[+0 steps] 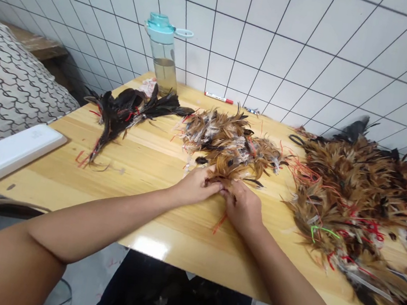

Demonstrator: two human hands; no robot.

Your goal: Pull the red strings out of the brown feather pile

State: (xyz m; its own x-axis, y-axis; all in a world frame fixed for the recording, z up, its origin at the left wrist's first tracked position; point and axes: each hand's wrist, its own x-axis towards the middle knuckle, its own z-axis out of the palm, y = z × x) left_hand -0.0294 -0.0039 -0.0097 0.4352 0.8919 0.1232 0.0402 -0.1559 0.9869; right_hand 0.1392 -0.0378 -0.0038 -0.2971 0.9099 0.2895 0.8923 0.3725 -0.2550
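Brown feathers (222,178) sit pinched in the narrow grip of my left hand (195,189) and right hand (245,208), over the wooden tabletop (156,216), with red thread (219,224) beside my right. Just beyond lies a loose feather pile (217,132), between black plumes (120,110) on my left and a larger feather heap (358,179) on my right.

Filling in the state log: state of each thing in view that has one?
Left hand: closed on brown feathers
Right hand: closed on the same feathers
Bottle: upright, lid on, part full
Red marker: lying flat
Black feathers: lying in a cluster
Middle pile: heaped
Right pile: heaped, running out of frame
White device: flat; on or off, can't tell
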